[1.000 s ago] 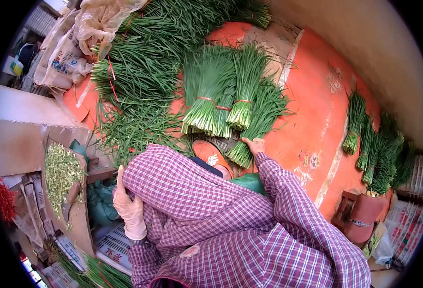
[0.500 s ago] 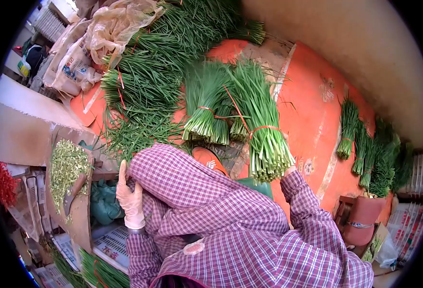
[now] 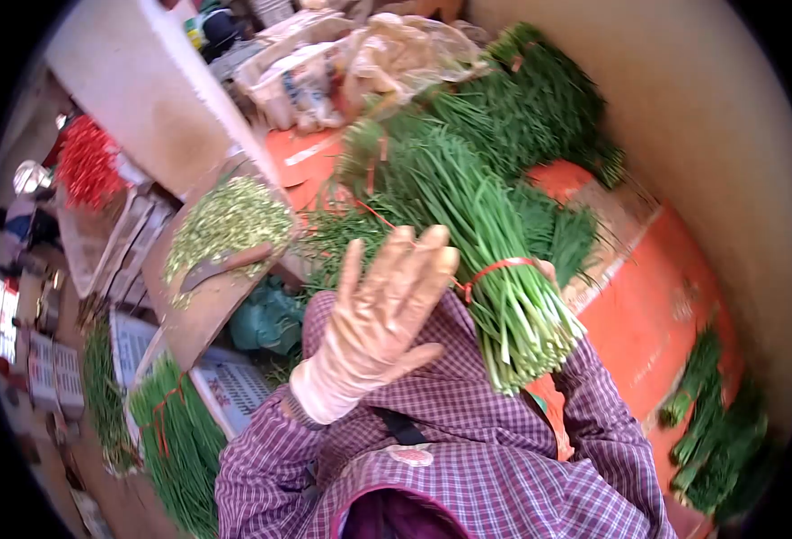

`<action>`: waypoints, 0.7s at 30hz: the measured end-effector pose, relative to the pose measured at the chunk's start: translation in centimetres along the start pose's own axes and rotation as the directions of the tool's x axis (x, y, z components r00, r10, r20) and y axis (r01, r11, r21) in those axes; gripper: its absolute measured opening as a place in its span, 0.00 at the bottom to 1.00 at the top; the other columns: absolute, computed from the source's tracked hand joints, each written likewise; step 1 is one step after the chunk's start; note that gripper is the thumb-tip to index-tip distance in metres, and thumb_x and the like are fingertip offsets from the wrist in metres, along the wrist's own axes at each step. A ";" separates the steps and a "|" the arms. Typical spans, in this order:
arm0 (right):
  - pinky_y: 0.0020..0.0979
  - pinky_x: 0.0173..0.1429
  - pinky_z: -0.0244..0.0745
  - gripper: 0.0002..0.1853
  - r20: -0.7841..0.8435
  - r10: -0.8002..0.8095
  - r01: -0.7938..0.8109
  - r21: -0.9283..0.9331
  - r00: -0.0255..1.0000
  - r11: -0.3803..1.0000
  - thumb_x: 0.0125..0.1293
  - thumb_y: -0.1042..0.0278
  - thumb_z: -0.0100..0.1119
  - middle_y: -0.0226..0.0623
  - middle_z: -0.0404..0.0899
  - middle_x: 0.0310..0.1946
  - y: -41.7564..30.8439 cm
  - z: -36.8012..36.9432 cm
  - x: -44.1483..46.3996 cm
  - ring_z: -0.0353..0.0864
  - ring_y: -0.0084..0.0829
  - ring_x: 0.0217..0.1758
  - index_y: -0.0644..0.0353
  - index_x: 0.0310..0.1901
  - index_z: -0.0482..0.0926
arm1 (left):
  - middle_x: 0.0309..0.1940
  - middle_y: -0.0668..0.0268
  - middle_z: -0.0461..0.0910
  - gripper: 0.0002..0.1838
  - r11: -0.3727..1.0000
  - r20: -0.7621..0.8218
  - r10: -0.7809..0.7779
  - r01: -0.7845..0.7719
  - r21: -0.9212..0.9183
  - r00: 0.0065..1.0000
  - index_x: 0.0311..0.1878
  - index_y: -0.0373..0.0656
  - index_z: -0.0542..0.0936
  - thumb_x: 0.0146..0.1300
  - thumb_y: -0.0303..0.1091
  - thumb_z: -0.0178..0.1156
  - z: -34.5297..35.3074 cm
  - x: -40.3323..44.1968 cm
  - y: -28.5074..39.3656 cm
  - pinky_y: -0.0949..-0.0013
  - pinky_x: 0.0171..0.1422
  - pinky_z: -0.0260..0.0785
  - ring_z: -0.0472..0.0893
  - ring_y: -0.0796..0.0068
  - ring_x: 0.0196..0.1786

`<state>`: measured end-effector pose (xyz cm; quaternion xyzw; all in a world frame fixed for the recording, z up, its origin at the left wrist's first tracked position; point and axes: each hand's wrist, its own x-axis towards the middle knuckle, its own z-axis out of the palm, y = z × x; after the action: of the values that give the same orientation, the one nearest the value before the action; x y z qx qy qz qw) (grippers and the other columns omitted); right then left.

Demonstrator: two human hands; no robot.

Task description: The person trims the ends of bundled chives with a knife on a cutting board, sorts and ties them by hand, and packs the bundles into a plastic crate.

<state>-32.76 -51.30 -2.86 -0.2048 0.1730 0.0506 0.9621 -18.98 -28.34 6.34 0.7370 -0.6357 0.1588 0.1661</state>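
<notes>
The left hand has risen, gloved fingers spread and empty, just left of the tied green bundle, so both hands now flank it. Mostly hidden at its right, the right hand seems closed around it, holding it up.

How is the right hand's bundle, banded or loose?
Banded: a red tie crosses the green bundle above its pale stem ends; its knot is unclear.
</notes>
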 end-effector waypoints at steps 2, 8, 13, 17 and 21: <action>0.41 0.54 0.86 0.30 0.053 0.086 -0.078 -0.138 0.995 0.987 0.70 0.45 0.59 0.45 0.84 0.49 0.5 2.3 1.9 0.87 0.37 0.44 0.63 0.62 0.75 | 0.83 0.65 0.51 0.50 0.935 -0.056 0.115 -0.090 0.342 0.992 0.82 0.52 0.54 0.57 0.39 0.67 0.1 0.9 0.7 0.48 0.86 0.30 0.47 0.63 0.85; 0.40 0.55 0.84 0.28 0.185 0.301 -0.153 -0.557 0.936 0.816 0.69 0.48 0.62 0.46 0.84 0.50 3.7 8.1 9.2 0.87 0.39 0.46 0.64 0.60 0.77 | 0.67 0.59 0.75 0.33 0.985 -0.226 0.082 -0.044 0.167 0.971 0.78 0.65 0.63 0.70 0.35 0.53 -8.9 -1.8 -1.3 0.40 0.71 0.67 0.76 0.55 0.68; 0.40 0.56 0.82 0.27 0.337 0.455 0.063 -0.853 0.824 0.517 0.69 0.50 0.63 0.46 0.84 0.50 8.2 13.9 16.3 0.86 0.41 0.48 0.65 0.58 0.78 | 0.48 0.54 0.79 0.74 0.950 -0.008 -0.277 0.273 -0.155 0.961 0.81 0.41 0.52 0.30 0.55 0.83 -16.3 -8.3 -4.5 0.57 0.60 0.70 0.81 0.52 0.52; 0.40 0.56 0.81 0.26 0.502 0.452 0.484 -0.859 0.737 0.164 0.68 0.52 0.65 0.47 0.84 0.51 11.3 17.1 21.5 0.85 0.43 0.49 0.65 0.57 0.79 | 0.56 0.60 0.81 0.60 0.635 0.006 -0.611 0.494 -0.594 0.792 0.74 0.39 0.64 0.35 0.46 0.86 -17.9 -15.5 -7.4 0.65 0.67 0.70 0.81 0.68 0.58; 0.37 0.54 0.79 0.22 0.755 0.192 0.762 -0.540 0.626 -0.358 0.67 0.55 0.66 0.48 0.84 0.48 12.4 19.5 29.3 0.85 0.42 0.49 0.68 0.52 0.82 | 0.52 0.63 0.85 0.46 0.252 0.116 -0.861 0.613 -0.749 0.496 0.64 0.41 0.75 0.39 0.39 0.85 -19.6 -21.0 -9.8 0.65 0.64 0.72 0.82 0.71 0.56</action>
<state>-1.36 -31.25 -1.22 -0.8715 -0.3173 -0.0686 0.3676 -12.74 0.30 14.14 0.7838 -0.1763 -0.0819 0.5898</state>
